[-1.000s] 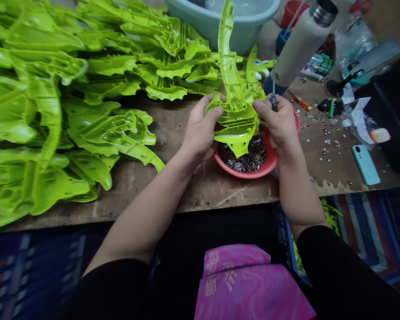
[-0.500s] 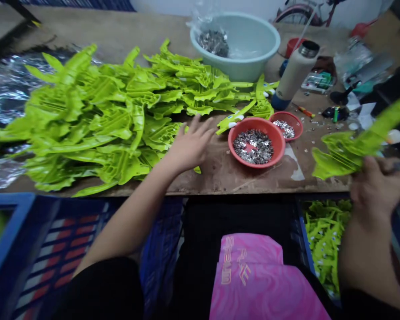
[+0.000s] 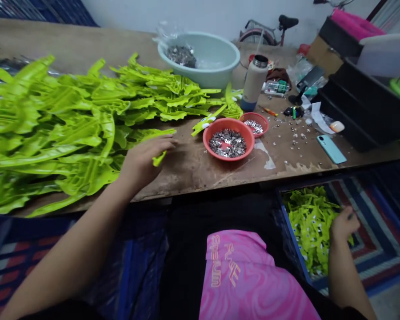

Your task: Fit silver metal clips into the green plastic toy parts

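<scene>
Head view: the left hand (image 3: 143,162), grip open, is laid on a green piece (image 3: 146,135) at the pile (image 3: 70,129) edge on the table (image 3: 200,173); the piece's long axis runs left-right. The right hand (image 3: 343,224), whose grip cannot be told, is held over the crate (image 3: 300,260), well apart.

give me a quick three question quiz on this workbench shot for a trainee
1. What does the left hand touch? A the pile of green plastic parts; B the white bottle; C the pale basin.
2. True or false: the right hand rests on the tabletop.
3. Fill in: the teal phone lies to the ___ of the larger red bowl.
Key: 1 A. 2 False: it is down at the blue crate of green parts, beside the person's lap. 3 right.
</scene>
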A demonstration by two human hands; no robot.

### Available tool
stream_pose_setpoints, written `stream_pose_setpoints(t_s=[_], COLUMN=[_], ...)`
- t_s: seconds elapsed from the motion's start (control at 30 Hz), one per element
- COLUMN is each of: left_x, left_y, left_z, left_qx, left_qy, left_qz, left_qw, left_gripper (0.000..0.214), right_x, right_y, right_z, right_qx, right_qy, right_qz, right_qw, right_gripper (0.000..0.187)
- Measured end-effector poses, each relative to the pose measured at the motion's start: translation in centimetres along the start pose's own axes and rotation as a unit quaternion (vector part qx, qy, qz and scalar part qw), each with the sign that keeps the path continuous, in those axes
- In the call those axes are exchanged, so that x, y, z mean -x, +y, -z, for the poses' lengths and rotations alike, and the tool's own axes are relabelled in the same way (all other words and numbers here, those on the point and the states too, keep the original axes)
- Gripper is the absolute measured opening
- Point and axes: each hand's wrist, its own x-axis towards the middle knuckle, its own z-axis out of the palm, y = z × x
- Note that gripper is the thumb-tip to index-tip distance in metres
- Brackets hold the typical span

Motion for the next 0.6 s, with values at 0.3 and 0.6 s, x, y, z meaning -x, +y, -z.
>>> stream_pose_setpoints(t_s=[0.3,0.6], left_x=[-8.5,-12.9], left_y=[11.7,10.4], left_z=[-3.4,-6.4], left_qx=[0.428,0.615], left_qy=[0.180,0.181], left_qz=[0.001,0.104], left_qw=[0.886,0.760], left_gripper=[0.015,0.025], right_x=[5.5,15.9], right_y=[-20.7,-32.7], right_z=[-9.2,-13.3], right_qx=[-0.341,-0.358], right_qy=[-0.292,-0.764], right_qz=[0.134,0.061], right_qw=[0.883,0.534], right_gripper=[0.050,0.080])
